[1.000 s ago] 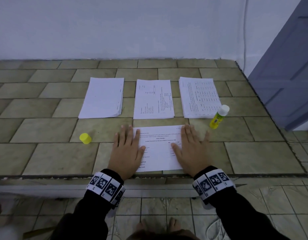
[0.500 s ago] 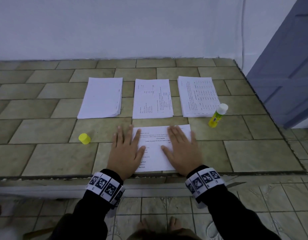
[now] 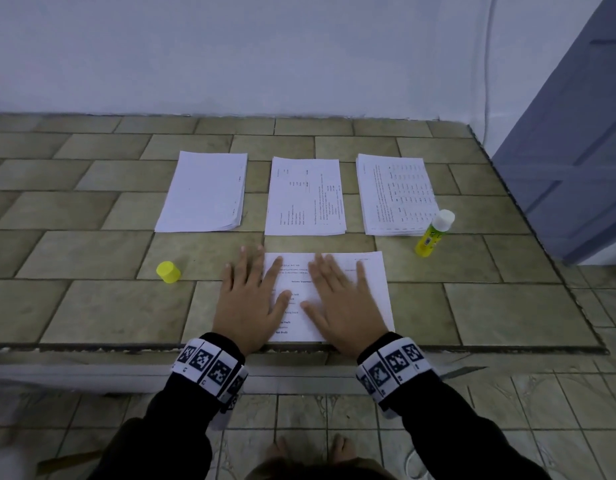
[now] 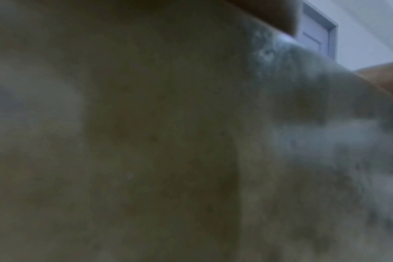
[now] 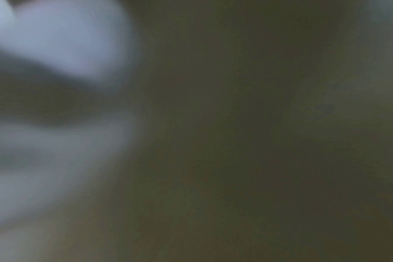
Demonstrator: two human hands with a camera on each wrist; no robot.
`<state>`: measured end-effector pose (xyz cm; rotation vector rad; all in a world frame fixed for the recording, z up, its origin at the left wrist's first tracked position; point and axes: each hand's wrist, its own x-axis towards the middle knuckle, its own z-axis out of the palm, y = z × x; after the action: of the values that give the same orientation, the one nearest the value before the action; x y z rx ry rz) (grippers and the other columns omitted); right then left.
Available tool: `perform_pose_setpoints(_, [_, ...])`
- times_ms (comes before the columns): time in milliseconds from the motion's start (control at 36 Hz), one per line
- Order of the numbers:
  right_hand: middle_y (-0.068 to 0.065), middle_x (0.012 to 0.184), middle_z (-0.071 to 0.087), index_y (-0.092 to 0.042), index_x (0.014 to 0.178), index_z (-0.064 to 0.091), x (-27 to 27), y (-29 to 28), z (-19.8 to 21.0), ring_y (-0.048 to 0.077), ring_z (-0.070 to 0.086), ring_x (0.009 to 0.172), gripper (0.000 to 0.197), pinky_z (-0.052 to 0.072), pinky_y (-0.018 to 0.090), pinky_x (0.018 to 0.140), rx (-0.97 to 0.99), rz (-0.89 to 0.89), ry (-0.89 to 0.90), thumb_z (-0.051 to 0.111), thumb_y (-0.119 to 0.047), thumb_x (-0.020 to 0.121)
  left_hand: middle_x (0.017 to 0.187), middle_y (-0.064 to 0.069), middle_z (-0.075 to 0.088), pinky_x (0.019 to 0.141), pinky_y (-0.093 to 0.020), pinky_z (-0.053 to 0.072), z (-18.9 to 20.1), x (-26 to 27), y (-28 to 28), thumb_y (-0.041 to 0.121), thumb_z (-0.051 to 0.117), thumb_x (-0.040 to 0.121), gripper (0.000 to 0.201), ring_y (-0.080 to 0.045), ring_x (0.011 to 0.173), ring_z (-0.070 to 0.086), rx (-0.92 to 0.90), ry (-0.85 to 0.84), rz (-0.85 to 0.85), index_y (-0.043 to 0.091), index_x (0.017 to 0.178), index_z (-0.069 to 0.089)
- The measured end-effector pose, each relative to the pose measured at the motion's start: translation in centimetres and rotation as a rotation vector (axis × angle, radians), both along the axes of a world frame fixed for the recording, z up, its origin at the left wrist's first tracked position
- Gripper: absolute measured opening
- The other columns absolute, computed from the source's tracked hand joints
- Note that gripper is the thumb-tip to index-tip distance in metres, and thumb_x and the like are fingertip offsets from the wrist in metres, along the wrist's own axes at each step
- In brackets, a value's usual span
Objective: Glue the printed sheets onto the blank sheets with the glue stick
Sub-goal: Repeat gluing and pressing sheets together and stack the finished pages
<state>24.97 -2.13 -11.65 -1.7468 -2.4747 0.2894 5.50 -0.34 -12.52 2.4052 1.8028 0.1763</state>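
Both hands lie flat, palms down, on a printed sheet (image 3: pixel 351 271) at the near edge of the tiled worktop (image 3: pixel 507 306). The left hand (image 3: pixel 249 306) has its fingers (image 3: pixel 242 263) straight and spread, grasping nothing; only its thumb and forefinger side overlap the sheet's left margin, the rest resting on bare tile. The right hand (image 3: pixel 344 306) is likewise released, fingers extended and pressed on the middle of the paper, its thumb angled toward the left thumb without touching it.

The sheet is thin white paper with short lines of black text, lying smooth and square to the worktop edge. Beyond the fingertips sit three rectangular stacks in a row: a blank stack (image 3: pixel 204 192) ahead and left of the left fingers, slightly fanned at its right edge; a printed stack (image 3: pixel 304 197) straight ahead; and a denser printed stack (image 3: pixel 396 195) ahead and right of the right fingers. The glue stick (image 3: pixel 432 233), a yellow cylinder with an uncapped white tip, stands tilted just beside that last stack's near right corner. Its yellow cap (image 3: pixel 168 271), a short plastic cylinder, sits well to the left of the left fingers.

The worktop is matte olive-beige tile with dark grout. Both wrist views are blurred and dim, showing only smeared tile and paper.
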Motion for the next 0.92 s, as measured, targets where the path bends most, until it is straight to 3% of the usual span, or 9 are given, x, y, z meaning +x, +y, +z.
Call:
perform_pose_setpoints(111, [0.000, 0.162, 0.012, -0.013, 0.154, 0.015, 1.3, 0.0, -0.4, 0.012, 0.008, 0.149, 0.088, -0.002, 0.054, 0.117, -0.010, -0.027, -0.048, -0.016, -0.064, 0.089, 0.160, -0.016, 0.025, 0.116, -0.059, 0.021, 0.0, 0.0, -0.1, 0.057, 0.020, 0.096, 0.071, -0.043, 0.147, 0.019, -0.017, -0.005, 0.004, 0.016, 0.152, 0.035])
perform_pose_setpoints(250, [-0.006, 0.163, -0.005, -0.017, 0.155, -0.001, 6.3, 0.1, 0.6, 0.004, -0.009, 0.147, 0.088, -0.008, 0.049, 0.117, -0.088, -0.231, -0.073, -0.013, -0.062, 0.081, 0.162, -0.016, 0.018, 0.118, -0.057, 0.015, -0.1, -0.2, 0.0, 0.059, 0.013, 0.095, 0.075, -0.042, 0.149, 0.012, -0.025, -0.006, 0.005, 0.016, 0.155, 0.027])
perform_pose_setpoints(361, [-0.007, 0.162, -0.008, -0.017, 0.155, 0.000, 6.8, 0.1, 2.3, 0.002, -0.011, 0.147, 0.072, -0.010, 0.047, 0.118, -0.225, -0.268, 0.018, 0.004, -0.058, 0.097, 0.163, -0.016, 0.010, 0.119, -0.055, 0.008, -0.2, -0.1, -0.1, 0.061, 0.009, 0.095, 0.076, -0.041, 0.150, 0.007, -0.030, 0.004, 0.003, 0.017, 0.157, 0.021])
perform_pose_setpoints(417, [-0.004, 0.163, 0.001, -0.014, 0.155, 0.006, 6.6, 0.1, 3.8, 0.006, -0.003, 0.148, 0.062, -0.001, 0.045, 0.120, -0.281, -0.320, 0.133, 0.018, -0.046, 0.103, 0.164, -0.014, 0.003, 0.119, -0.052, 0.001, -0.2, 0.0, -0.1, 0.063, 0.004, 0.093, 0.080, -0.038, 0.151, -0.001, -0.042, 0.014, 0.001, 0.017, 0.157, 0.014])
perform_pose_setpoints(500, [0.004, 0.154, 0.034, -0.011, 0.149, 0.029, 6.3, -0.1, 6.5, 0.017, 0.030, 0.142, 0.051, 0.025, 0.033, 0.114, -0.257, -0.309, 0.318, 0.032, -0.034, 0.104, 0.164, -0.014, -0.003, 0.119, -0.050, -0.005, -0.1, 0.1, 0.0, 0.064, -0.002, 0.090, 0.084, -0.036, 0.151, -0.006, -0.053, 0.020, 0.005, 0.015, 0.157, 0.007])
perform_pose_setpoints(611, [0.009, 0.130, 0.058, -0.010, 0.132, 0.051, 5.8, 0.8, 9.2, 0.025, 0.052, 0.121, 0.035, 0.041, 0.034, 0.098, -0.245, -0.249, 0.271, 0.040, -0.024, 0.102, 0.164, -0.017, -0.001, 0.119, -0.051, -0.004, 0.0, 0.2, 0.0, 0.068, -0.012, 0.088, 0.093, -0.037, 0.151, -0.005, -0.061, 0.013, 0.009, 0.009, 0.157, 0.009])
perform_pose_setpoints(694, [0.012, 0.120, 0.058, -0.006, 0.124, 0.050, 5.4, 2.3, 9.4, 0.027, 0.054, 0.111, 0.027, 0.044, 0.038, 0.090, -0.249, -0.232, 0.161, 0.042, -0.017, 0.101, 0.164, -0.016, -0.001, 0.119, -0.050, -0.003, 0.0, 0.2, -0.1, 0.069, -0.016, 0.087, 0.097, -0.037, 0.151, -0.004, -0.067, 0.014, 0.011, 0.006, 0.157, 0.009])
perform_pose_setpoints(805, [0.012, 0.118, 0.054, -0.007, 0.114, 0.047, 5.4, 4.3, 8.1, 0.024, 0.052, 0.105, 0.017, 0.037, 0.029, 0.074, -0.284, -0.208, -0.060, 0.041, -0.013, 0.100, 0.164, -0.017, 0.004, 0.119, -0.052, -0.001, 0.2, 0.2, -0.1, 0.069, -0.015, 0.088, 0.098, -0.038, 0.151, -0.001, -0.065, 0.010, 0.012, 0.004, 0.156, 0.013])
perform_pose_setpoints(917, [0.012, 0.121, 0.052, -0.010, 0.119, 0.048, 6.0, 5.4, 6.6, 0.027, 0.057, 0.105, 0.022, 0.048, 0.033, 0.078, -0.233, -0.193, -0.194, 0.044, -0.010, 0.097, 0.163, -0.018, 0.004, 0.120, -0.053, 0.001, 0.1, 0.1, -0.1, 0.071, -0.015, 0.087, 0.099, -0.038, 0.150, -0.001, -0.081, 0.018, 0.001, 0.004, 0.156, 0.011])
